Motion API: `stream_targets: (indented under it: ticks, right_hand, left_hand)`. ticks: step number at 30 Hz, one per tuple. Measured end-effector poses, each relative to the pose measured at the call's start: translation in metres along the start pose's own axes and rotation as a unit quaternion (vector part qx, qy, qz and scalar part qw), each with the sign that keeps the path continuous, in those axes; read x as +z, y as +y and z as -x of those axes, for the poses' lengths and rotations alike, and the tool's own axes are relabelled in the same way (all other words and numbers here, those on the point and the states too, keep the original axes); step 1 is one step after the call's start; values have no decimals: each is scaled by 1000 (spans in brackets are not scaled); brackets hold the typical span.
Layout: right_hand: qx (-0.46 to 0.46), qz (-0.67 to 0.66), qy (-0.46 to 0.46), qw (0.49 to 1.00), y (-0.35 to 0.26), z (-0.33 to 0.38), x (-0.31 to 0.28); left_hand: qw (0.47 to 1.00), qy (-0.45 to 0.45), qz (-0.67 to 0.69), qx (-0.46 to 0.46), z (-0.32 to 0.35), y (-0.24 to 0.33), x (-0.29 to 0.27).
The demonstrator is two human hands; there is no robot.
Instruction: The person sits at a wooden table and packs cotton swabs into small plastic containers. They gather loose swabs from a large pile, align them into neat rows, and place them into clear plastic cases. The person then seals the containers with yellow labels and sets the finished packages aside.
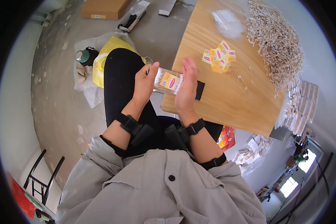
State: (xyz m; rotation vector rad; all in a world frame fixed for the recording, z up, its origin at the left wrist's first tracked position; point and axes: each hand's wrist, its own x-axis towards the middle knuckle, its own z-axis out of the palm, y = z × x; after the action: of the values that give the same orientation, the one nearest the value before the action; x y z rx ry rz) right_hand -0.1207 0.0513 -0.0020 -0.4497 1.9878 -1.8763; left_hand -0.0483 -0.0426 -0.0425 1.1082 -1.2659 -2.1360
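Note:
Between my two hands is a clear pack of cotton swabs point(161, 79) with a yellow and red label card showing on it. My left hand point(144, 83) grips its left end, thumb on top. Against the pack's right end lies my right hand point(187, 85), its fingers stretched upward and the palm edge touching the pack. The pack is above my lap, beside the near left edge of the wooden table point(220, 100). Just right of my right hand, a dark flat object point(200, 90) sits at the table edge, partly hidden.
Yellow label cards point(219, 56), clear plastic bags point(228, 23) and a few loose swabs point(242, 82) lie on the table. A big heap of swabs point(276, 44) covers its right side, near stacked packs point(304, 106). On the floor are a cardboard box point(104, 9) and a bottle point(83, 56).

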Motion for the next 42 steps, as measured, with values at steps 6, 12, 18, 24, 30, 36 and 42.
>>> stream_targets:
  ticks: [6,12,18,24,30,36,42]
  right_hand:
    - [-56,-9,33,998,11,1,-1]
    - [-25,-79,36,996,15,-3,1]
    - [-40,-121,19,992,21,-2,-9]
    - [-33,-115,21,993,12,-3,-11]
    - [-6,2,-36,999,0,2,5]
    - [-20,-51,-48,997,4,0,22]
    - [-33,-2,-86,996,-3,-2,29]
  left_hand:
    - [999,26,-2,20,11,16,-3]
    - [985,144,90,-24,29,31,-24]
    - [985,39,99,-133,56,7,4]
    - [964,88,236,-90,43,3,29]
    - [960,80,254,-83,41,0,30]
    - [956,50,267,-111,40,2,28]
    - [965,24,240,-98,44,-2,25]
